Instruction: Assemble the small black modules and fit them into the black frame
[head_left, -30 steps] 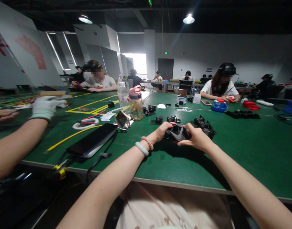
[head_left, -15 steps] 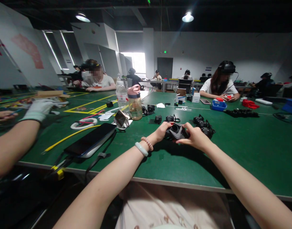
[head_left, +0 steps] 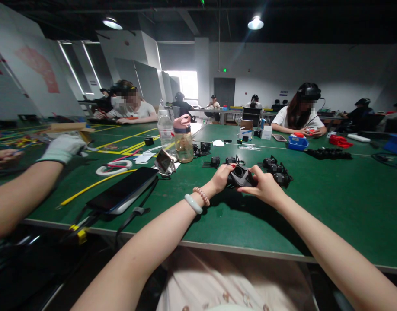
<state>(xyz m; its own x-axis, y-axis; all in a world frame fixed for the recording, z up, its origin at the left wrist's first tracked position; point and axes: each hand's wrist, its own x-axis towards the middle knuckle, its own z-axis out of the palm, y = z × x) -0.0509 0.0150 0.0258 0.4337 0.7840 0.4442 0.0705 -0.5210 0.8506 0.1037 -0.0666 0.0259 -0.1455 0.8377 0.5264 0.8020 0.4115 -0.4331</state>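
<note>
Between my two hands is a dark grey and black part with a round opening (head_left: 242, 176), held just above the green table (head_left: 211, 233). My left hand (head_left: 222, 178) grips its left side, the thumb near the round opening. On the other side my right hand (head_left: 265, 183) closes on it with thumb and fingers. The underside of the part is hidden. Right behind my right hand lies a group of black parts (head_left: 278, 170). Smaller black pieces (head_left: 214, 162) lie beyond my left hand.
Left of my hands are a tumbler with a pink lid (head_left: 184, 140), a clear bottle (head_left: 166, 129), a phone-like device (head_left: 125, 190) and a yellow cable (head_left: 94, 188). A co-worker's gloved hand (head_left: 62, 147) works at far left. A blue bin (head_left: 298, 142) stands at back right.
The held part and my hands have shifted only very slightly, with the part turned a little. At left, the co-worker's gloved hand has moved a bit to the right.
</note>
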